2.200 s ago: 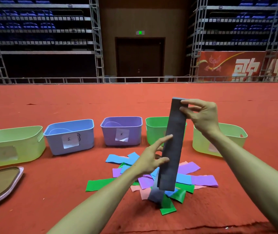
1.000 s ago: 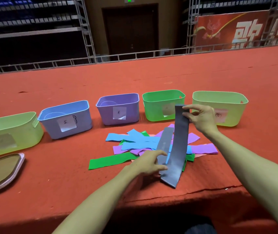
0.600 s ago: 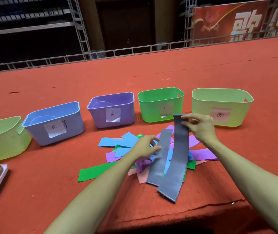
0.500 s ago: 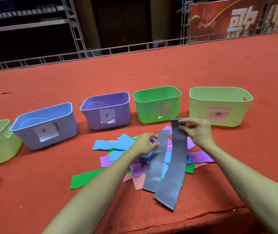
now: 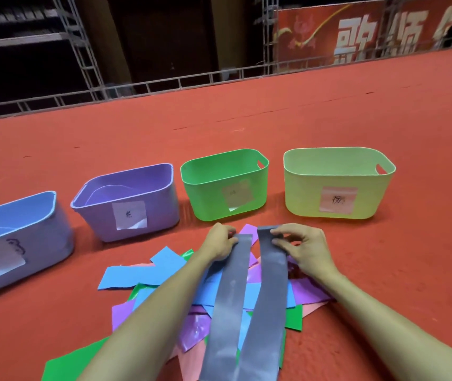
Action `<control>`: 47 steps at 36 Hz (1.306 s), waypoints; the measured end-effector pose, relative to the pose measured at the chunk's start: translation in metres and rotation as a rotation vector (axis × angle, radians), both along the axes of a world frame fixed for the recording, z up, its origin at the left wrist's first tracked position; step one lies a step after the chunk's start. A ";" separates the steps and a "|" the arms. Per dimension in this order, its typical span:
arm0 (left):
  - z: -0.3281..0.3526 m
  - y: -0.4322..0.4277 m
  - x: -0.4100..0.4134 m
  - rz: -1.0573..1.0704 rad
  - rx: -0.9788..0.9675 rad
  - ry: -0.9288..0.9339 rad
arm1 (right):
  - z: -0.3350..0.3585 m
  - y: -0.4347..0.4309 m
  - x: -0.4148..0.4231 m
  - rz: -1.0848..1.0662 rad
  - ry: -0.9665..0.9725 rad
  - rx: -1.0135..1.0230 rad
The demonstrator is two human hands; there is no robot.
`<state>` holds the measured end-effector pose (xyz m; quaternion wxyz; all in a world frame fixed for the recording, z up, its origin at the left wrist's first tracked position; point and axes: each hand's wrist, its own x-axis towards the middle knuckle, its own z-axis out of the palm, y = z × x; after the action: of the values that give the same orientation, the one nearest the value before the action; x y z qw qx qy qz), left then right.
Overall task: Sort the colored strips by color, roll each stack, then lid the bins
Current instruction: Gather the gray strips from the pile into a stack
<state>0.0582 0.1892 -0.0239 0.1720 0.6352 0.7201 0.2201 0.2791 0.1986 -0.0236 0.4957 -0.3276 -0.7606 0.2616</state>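
Observation:
Two grey strips lie side by side over a mixed pile of coloured strips [image 5: 148, 273] on the red carpet. My left hand [image 5: 219, 243] pinches the far end of the left grey strip [image 5: 227, 303]. My right hand [image 5: 304, 248] pinches the far end of the right grey strip [image 5: 268, 306]. Blue, purple, green and pink strips spread out beneath them. Behind the pile stand a blue bin [image 5: 27, 243], a purple bin [image 5: 161, 213], a green bin [image 5: 208, 199] and a yellow-green bin [image 5: 301, 196], each open and carrying a paper label.
A clear lid lies inside the purple bin and another inside the blue bin. Red carpet stretches far behind the bins to a metal rail [image 5: 219, 75] and a red banner [image 5: 356, 31]. The near carpet edge is out of view.
My right hand lowered its grey strip from upright down beside the other one. My left hand slid to the far end of the left grey strip. The view shifted right; the leftmost bin and lid left the frame.

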 end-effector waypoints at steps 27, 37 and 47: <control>0.105 -0.109 0.003 0.101 0.391 -0.710 | 0.092 -0.062 -0.005 0.162 0.040 0.001; 0.151 -0.160 0.017 0.057 0.427 -0.824 | 0.136 -0.107 -0.018 0.246 0.095 0.037; 0.176 -0.188 0.027 -0.016 0.452 -0.857 | 0.159 -0.126 -0.022 0.277 0.124 0.036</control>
<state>0.0856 0.0015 0.1522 0.3127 0.5141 0.5137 0.6116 0.2569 0.0723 0.1351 0.5065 -0.1937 -0.7711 0.3336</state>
